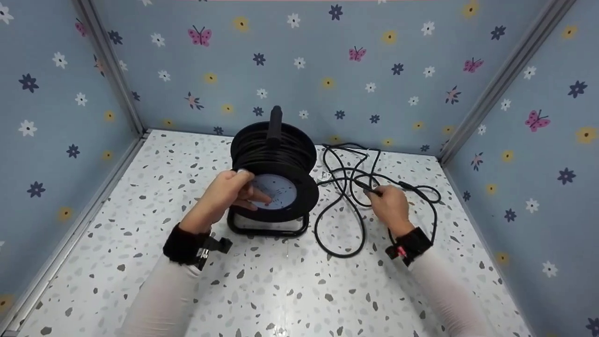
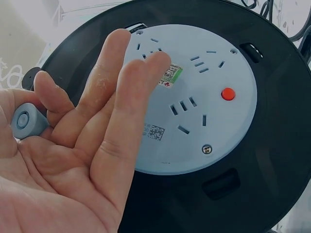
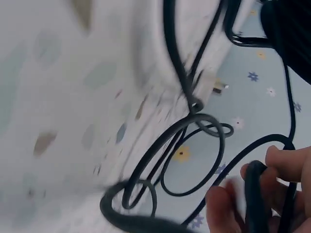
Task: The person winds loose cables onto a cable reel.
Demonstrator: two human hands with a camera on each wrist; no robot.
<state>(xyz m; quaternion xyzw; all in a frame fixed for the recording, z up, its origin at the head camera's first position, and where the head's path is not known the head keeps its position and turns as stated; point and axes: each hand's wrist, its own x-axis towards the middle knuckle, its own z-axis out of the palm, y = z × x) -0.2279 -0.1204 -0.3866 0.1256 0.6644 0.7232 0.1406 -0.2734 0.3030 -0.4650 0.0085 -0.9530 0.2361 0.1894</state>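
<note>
A black cable reel (image 1: 309, 196) stands on its tubular frame left of centre in the head view, with dark cable wound on its drum. The left hand (image 1: 224, 192) is at the reel's near face and pinches the grey crank knob (image 2: 30, 121) at its rim. Its other fingers extend loosely over the pale socket disc (image 2: 194, 141), which has slots and a red button (image 2: 228, 94). To the right, the right hand (image 1: 392, 208) grips the loose black cable (image 1: 344, 256), a dark length of which shows between its fingers (image 3: 286, 162) in the right wrist view.
The reel's upright handle (image 1: 275, 126) rises at the back. Loops of cable spread over the speckled white tabletop (image 1: 262, 285) beside the reel, some near the back wall. Flower-patterned panels (image 1: 299, 84) enclose the back and both sides.
</note>
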